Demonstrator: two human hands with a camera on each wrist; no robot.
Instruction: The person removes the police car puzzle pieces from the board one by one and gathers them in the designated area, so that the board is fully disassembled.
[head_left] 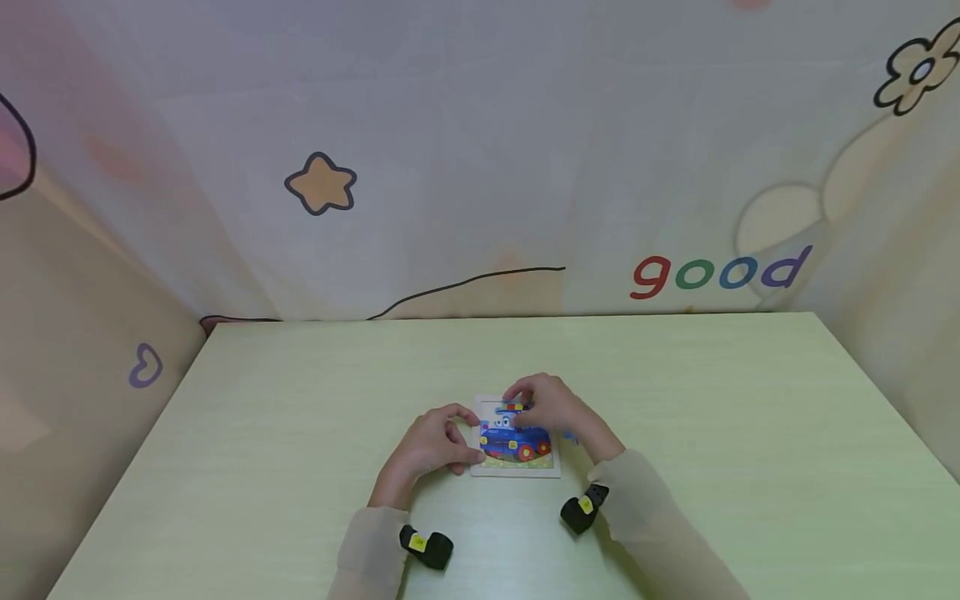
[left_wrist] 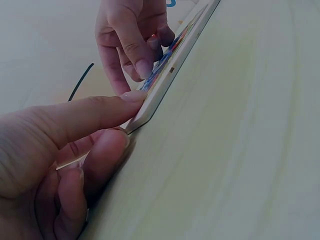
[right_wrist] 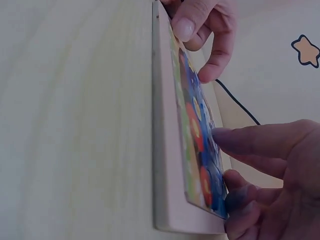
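A small jigsaw puzzle with a blue cartoon car lies in a pale tray-like frame. My left hand grips the frame's left side, its thumb near the lower left corner and a finger higher up. From above, my right hand reaches over the upper right of the picture, its thumb resting straight on the surface. Its other fingers bend loosely toward the puzzle's far edge. The right hand covers part of the picture.
A small blue piece shows beside the right forearm, close to the frame. The pale wooden table extends around the puzzle, with a printed curtain behind it. Each wrist carries a black camera.
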